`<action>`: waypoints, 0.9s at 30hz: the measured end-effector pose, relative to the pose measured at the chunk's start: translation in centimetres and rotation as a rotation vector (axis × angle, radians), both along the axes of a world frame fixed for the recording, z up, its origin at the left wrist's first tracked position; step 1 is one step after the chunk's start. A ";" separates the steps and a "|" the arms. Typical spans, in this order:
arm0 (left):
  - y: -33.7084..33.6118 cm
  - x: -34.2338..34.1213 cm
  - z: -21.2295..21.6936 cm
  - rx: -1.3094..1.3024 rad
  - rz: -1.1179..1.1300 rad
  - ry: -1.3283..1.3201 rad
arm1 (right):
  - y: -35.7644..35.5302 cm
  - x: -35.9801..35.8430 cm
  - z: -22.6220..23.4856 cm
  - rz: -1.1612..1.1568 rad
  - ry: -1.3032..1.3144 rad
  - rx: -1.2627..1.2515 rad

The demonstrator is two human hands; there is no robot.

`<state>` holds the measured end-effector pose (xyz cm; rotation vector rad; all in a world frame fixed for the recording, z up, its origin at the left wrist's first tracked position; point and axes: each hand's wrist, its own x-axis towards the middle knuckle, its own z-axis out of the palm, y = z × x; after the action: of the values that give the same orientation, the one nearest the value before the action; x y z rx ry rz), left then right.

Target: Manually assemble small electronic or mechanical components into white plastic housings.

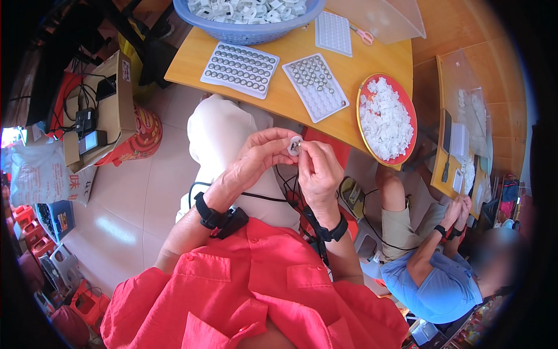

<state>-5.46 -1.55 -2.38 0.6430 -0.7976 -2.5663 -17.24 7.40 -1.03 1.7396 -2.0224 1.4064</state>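
both my hands are up over my lap, just short of the near edge of the wooden table (372, 58). left hand (256, 160) and right hand (317, 168) meet on one small white plastic ring (294, 145), fingertips of both clamped on it, thumb and forefinger pinching from each side. a small metal bit seems to sit in its middle, too small to be sure.

risk as i judge it: the piece is tiny and held in the air off the table, so a slip of either pinch would likely drop it to my lap or the floor tiles. pressing off-centre could pop the inner bit out or seat it crooked. the black cables hanging under my wrists could snag a move.

around the table: tray with round metal cells (240, 68) at its left part, half-filled white tray (315, 87) beside that, red plate of white parts (386, 119) at its right near edge, blue basket (250, 20) at the far side, pink scissors (364, 36) far right. a co-worker in blue (433, 279) sits right of the table, hands together on something small.
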 end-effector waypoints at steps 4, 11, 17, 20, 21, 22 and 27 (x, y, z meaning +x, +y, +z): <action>0.0 0.1 0.0 -0.006 0.003 -0.007 | 0.0 0.0 0.0 0.010 0.017 0.009; 0.0 0.1 0.0 -0.049 -0.017 -0.024 | 0.2 0.0 -0.1 0.011 0.008 0.019; 0.1 0.2 0.2 -0.063 -0.020 -0.027 | 0.1 0.0 -0.2 0.011 -0.014 0.047; 0.2 0.1 0.1 -0.056 -0.003 -0.037 | 0.2 0.0 -0.2 0.018 -0.032 0.074; 0.2 0.1 0.1 -0.052 0.001 -0.038 | 0.1 0.0 -0.3 0.018 -0.033 0.074; 0.2 0.1 0.2 -0.049 0.005 -0.039 | 0.1 0.0 -0.3 0.017 -0.026 0.068; 0.2 0.0 -0.1 -0.054 -0.003 -0.056 | 0.2 -0.1 -0.6 0.019 -0.009 0.069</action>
<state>-5.41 -1.38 -2.44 0.7006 -0.8835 -2.5296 -17.31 7.57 -1.59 1.7875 -2.0889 1.3672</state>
